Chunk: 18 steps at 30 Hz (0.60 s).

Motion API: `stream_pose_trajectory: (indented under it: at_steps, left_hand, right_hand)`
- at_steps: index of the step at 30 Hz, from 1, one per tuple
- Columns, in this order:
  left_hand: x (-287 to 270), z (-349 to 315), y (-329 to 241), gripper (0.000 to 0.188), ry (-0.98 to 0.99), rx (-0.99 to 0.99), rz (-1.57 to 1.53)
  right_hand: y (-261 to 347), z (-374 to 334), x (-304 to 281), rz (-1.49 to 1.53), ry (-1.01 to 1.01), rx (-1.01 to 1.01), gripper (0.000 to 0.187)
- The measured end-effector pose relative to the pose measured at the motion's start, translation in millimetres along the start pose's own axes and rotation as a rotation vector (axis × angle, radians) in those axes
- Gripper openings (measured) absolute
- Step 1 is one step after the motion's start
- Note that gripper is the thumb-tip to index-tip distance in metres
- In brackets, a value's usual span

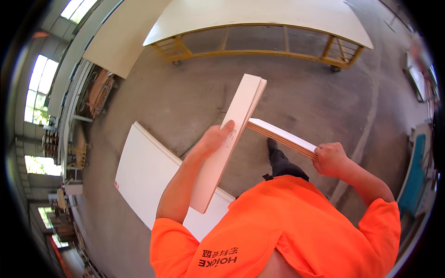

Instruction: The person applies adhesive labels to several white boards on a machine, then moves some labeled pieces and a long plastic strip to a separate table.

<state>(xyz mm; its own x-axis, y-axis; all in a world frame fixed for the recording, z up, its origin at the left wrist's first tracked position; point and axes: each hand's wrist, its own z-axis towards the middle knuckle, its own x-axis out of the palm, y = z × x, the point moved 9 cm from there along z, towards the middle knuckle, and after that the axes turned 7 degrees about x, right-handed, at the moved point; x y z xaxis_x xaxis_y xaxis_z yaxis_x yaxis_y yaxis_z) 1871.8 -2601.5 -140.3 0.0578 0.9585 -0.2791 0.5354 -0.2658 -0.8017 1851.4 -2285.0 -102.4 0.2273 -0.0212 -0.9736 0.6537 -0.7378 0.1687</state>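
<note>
My left hand [214, 140] is closed around a long white board strip [242, 105], its thumb lying on the broad face. The strip slants from upper right to lower left, and a second layer shows along its right edge. My right hand [331, 159] grips the near right end of a stack of narrow strips [283, 135]. White shows on top of this stack, with brown layered edges below. Its far end meets or passes just behind the left strip; I cannot tell whether they touch.
Large white panels [144, 169] lie low at the left, partly behind my left arm. Ahead stands a wide white-topped table [259, 13] on a yellow wheeled frame [259, 53]. Stacked sheets [123, 41] stand at the far left. A teal machine [412, 173] is at the right.
</note>
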Motion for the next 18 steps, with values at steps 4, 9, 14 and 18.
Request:
stream_pose_trajectory:
  at_steps: [4, 9, 14, 18]
  left_hand:
    - [-76, 24, 8, 0.060, -0.108, -0.004, 0.356]
    - [-170, 10, 61, 0.059, -0.330, -0.161, -0.098]
    - [-253, 71, 56, 0.060, -0.386, -0.114, -0.305]
    - [-299, 153, 2, 0.060, -0.286, -0.067, -0.141]
  right_hand:
    - [-13, 117, -7, -0.009, 0.050, -0.027, 0.018]
    - [-3, 241, -27, -0.094, 0.139, -0.166, 0.018]
    - [25, 367, -48, -0.193, 0.115, -0.212, 0.018]
    - [60, 451, -65, -0.181, 0.044, -0.225, 0.016]
